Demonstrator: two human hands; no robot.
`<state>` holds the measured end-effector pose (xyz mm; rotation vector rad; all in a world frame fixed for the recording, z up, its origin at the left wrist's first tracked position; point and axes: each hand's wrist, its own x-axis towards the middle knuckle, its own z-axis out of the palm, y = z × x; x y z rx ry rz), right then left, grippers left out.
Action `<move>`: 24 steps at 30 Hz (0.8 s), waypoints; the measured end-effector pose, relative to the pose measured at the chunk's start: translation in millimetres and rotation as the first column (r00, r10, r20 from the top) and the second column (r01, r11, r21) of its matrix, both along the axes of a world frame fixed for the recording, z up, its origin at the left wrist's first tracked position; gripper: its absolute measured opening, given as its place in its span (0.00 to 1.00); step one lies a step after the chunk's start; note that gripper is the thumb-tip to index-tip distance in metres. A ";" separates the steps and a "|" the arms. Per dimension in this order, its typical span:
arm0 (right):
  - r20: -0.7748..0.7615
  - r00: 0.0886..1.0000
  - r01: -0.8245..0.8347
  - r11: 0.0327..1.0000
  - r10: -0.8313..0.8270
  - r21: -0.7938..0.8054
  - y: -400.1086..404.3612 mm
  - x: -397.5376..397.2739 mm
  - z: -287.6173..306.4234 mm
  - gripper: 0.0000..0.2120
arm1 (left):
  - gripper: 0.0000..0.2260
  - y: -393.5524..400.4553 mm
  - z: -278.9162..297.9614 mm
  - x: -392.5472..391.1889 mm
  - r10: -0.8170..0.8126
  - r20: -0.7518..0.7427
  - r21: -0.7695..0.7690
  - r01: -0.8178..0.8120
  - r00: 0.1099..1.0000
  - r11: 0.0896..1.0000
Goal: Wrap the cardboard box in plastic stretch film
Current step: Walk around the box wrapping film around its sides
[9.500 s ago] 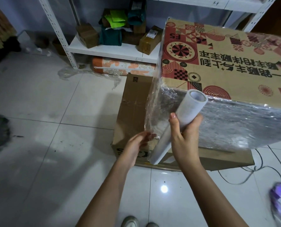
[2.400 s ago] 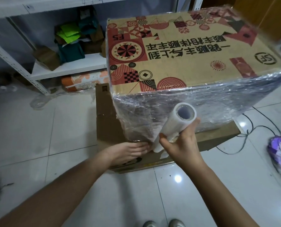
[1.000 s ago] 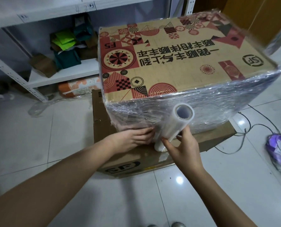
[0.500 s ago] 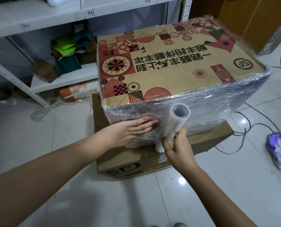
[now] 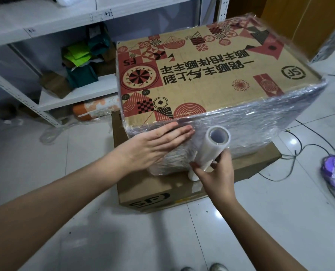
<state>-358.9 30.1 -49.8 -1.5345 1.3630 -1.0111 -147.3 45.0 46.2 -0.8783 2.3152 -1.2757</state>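
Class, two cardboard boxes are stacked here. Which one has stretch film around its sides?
The upper box with red patterns; shiny film covers its sides. The plain box underneath has bare cardboard.

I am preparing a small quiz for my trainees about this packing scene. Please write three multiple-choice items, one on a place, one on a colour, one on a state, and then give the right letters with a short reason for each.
1. Where does the printed cardboard box stand?
A. on a plain brown box
B. on the shelf
C. directly on the floor

2. What colour are the patterns printed on its top?
A. blue and yellow
B. red and black
C. green and white

3. What is the left hand doing?
A. gripping the roll
B. hanging idle
C. pressing flat on the film

Answers: 1 A, the plain brown box lies beneath it. 2 B, red and black shapes cover the top. 3 C, straight fingers lie on the wrapped side, while the right hand holds the film roll.
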 end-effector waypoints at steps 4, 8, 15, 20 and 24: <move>-0.056 0.998 -0.016 0.999 0.014 -0.043 -0.9 -9.5 -0.5 0.19 | 0.32 0.2 -5.4 1.0 0.003 0.030 -0.056 -0.001 1.000 0.998; -0.158 0.983 -0.105 0.990 0.090 -0.090 0.8 -19.8 2.1 0.17 | 0.32 0.5 -4.3 -1.8 0.004 0.006 -0.052 -0.004 1.000 0.999; -0.273 0.960 0.051 0.998 -0.057 -0.030 -0.5 -2.2 7.7 0.26 | 0.26 13.2 -14.0 -16.0 -0.115 0.038 0.109 0.111 0.993 0.988; -0.268 0.959 0.072 0.994 -0.093 -0.087 -8.7 -7.3 2.6 0.25 | 0.28 -0.5 -20.5 -7.1 -0.052 0.198 0.054 0.042 0.979 0.998; -0.169 0.984 0.037 0.993 -0.056 -0.111 -10.2 -22.5 3.4 0.25 | 0.30 0.3 -25.0 -7.0 0.001 0.255 0.005 -0.002 0.967 1.000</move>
